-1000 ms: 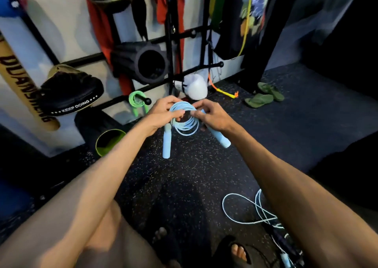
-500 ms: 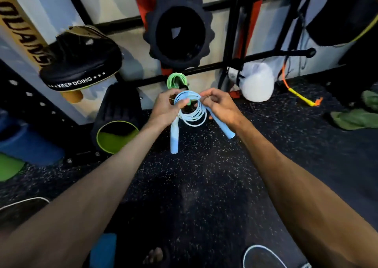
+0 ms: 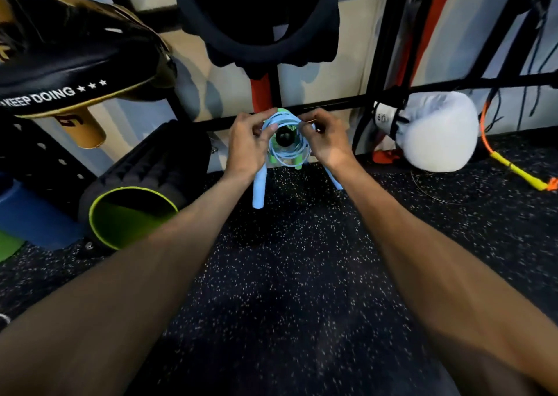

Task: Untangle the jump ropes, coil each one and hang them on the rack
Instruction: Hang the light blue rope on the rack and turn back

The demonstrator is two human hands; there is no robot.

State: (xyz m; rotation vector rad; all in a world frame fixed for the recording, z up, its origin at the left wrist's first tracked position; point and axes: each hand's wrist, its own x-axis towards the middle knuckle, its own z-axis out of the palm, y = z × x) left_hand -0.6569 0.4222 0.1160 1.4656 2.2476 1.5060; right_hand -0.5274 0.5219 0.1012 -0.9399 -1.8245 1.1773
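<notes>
A coiled light-blue jump rope (image 3: 287, 151) is held up between both hands, its loop ringed around the black ball end of a rack peg (image 3: 283, 137). My left hand (image 3: 248, 145) pinches the coil's left side; one blue handle (image 3: 259, 188) hangs below it. My right hand (image 3: 327, 140) pinches the right side, with the other handle (image 3: 334, 179) slanting down under the wrist. A green coiled rope (image 3: 297, 162) hangs on the same peg, mostly hidden behind the blue coil. The black rack (image 3: 383, 48) stands against the wall.
A black focus pad (image 3: 75, 63) reading KEEP DOING hangs at the left. A black foam roller with a green rim (image 3: 133, 211) lies below it. A white boxing glove (image 3: 437, 131) and an orange-yellow cord (image 3: 510, 166) are at the right. The floor is speckled rubber.
The view has closed in on the rack. Both hands carried the blue coil forward, and its loop now surrounds the peg's ball end, in front of the green rope.
</notes>
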